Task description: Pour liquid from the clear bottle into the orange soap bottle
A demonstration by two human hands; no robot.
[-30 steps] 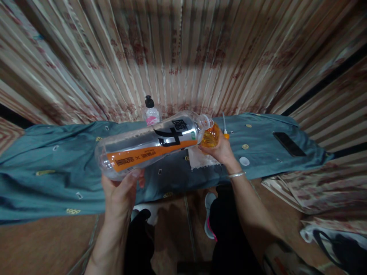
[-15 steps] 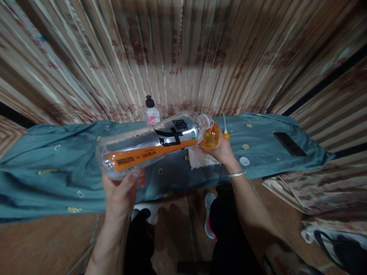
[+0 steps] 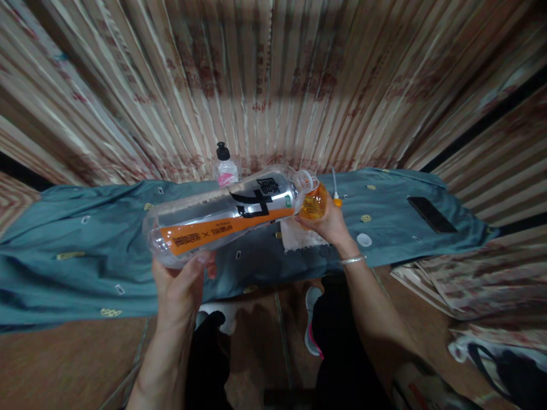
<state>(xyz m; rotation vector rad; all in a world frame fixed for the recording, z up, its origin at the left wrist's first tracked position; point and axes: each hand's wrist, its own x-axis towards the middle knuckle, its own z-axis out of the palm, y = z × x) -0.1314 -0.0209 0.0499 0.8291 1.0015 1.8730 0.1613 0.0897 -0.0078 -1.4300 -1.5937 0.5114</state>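
My left hand (image 3: 182, 285) is closed around the base of a large clear plastic bottle (image 3: 222, 210) with a silver and orange label. The bottle lies tilted, its neck pointing right and its uncapped mouth at the opening of a small orange spray bottle (image 3: 314, 204). My right hand (image 3: 333, 225) is wrapped round that small bottle. An orange spray head with a thin tube (image 3: 337, 202) lies just behind the right hand. Beneath the small bottle is a whitish cloth (image 3: 303, 238). A round white cap (image 3: 364, 240) lies right of my wrist.
A teal patterned cloth (image 3: 106, 245) covers the long narrow table. A bottle with a black cap and pink label (image 3: 227, 171) stands at the back. A dark phone (image 3: 431, 214) lies on the right. Pleated curtains (image 3: 265, 85) hang behind and at both sides.
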